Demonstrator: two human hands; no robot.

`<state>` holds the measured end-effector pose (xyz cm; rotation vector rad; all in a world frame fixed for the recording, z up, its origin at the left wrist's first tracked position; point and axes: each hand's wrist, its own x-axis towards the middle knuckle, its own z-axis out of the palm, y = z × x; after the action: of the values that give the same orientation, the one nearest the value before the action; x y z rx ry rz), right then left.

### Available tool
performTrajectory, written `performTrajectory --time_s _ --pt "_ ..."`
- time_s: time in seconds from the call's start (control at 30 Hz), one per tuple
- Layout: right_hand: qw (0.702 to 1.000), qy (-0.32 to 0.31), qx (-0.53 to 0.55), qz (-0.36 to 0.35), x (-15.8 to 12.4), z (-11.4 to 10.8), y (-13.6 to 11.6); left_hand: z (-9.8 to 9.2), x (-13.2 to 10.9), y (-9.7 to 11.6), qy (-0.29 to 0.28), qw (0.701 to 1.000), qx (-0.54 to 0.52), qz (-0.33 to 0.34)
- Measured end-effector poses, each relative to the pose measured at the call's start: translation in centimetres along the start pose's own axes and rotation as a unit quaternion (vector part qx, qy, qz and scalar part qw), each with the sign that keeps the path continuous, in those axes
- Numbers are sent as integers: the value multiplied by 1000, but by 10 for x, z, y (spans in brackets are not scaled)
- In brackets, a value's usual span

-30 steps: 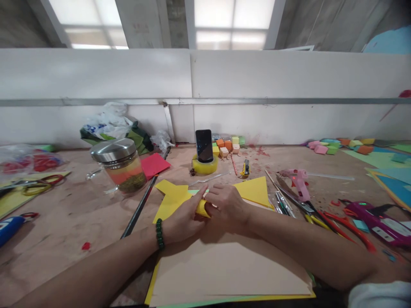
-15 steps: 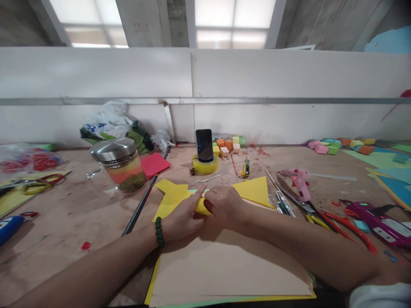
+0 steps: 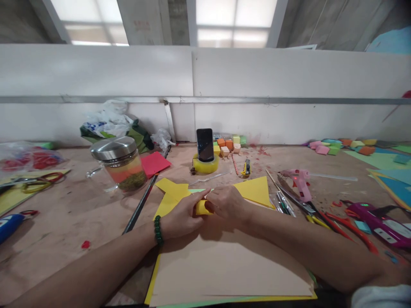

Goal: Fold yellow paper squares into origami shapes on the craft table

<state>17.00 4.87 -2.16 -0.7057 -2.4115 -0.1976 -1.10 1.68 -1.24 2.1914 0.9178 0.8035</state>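
Observation:
Both hands meet at the middle of the table around a small rolled yellow piece (image 3: 201, 207). My left hand (image 3: 183, 216), with a green bead bracelet at the wrist, has its fingers curled onto the roll from the left. My right hand (image 3: 226, 204) closes over the roll's right end. Under and behind the hands lie yellow cut-out sheets (image 3: 255, 190). A tan sheet (image 3: 224, 269) on a yellow one lies in front of the hands.
A lidded glass jar (image 3: 120, 164) stands at the left. A phone (image 3: 204, 144) stands in a yellow tape roll. A pink glue gun (image 3: 298, 179), scissors (image 3: 340, 224), a long dark rod (image 3: 141, 203), coloured foam blocks (image 3: 228, 144) and a small cutter (image 3: 245, 167) lie around.
The hands have shifted slightly up and away, still working the yellow roll; the left fingers have stretched further over it.

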Motion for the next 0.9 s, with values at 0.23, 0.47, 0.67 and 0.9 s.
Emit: performTrajectory --time_s 0.23,0.47,0.67,0.9 --pt "970 89 211 75 6 -15 -4 -4 6 3 95 995 -23 -31" --pt "937 -5 319 140 1 -11 -20 -6 0 -7 102 993 -7 -65" --pt "945 -22 299 130 -1 -9 -18 -2 1 -9 91 995 18 -22" --pt "962 4 261 80 1 -11 -17 -4 1 -10 81 996 11 -45"
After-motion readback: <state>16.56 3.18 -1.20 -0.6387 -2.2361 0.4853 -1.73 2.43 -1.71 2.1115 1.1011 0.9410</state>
